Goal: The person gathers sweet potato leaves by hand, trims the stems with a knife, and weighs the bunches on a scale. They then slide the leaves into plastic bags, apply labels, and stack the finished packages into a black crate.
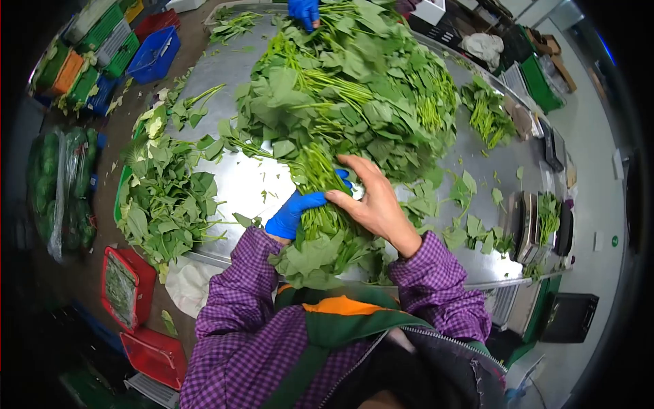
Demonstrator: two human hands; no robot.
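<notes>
My left hand (298,213), in a blue glove, is wrapped around the stems of a bunch of leafy greens (320,170). The stem ends point away from me, and the leaves hang toward my body. My bare right hand (375,204) cups the bunch from the right, thumb and forefinger against the stems close to the blue fingers; its other fingertips are partly hidden. Just beyond lies a big heap of the same greens (340,88) on the metal table (204,75).
Another person's blue-gloved hand (304,12) is at the heap's far side. A leafy pile (167,198) sits at the table's left edge, a smaller bunch (487,112) at right. Red crates (144,286), a blue crate (155,54) and bagged green vegetables (51,191) stand on the left.
</notes>
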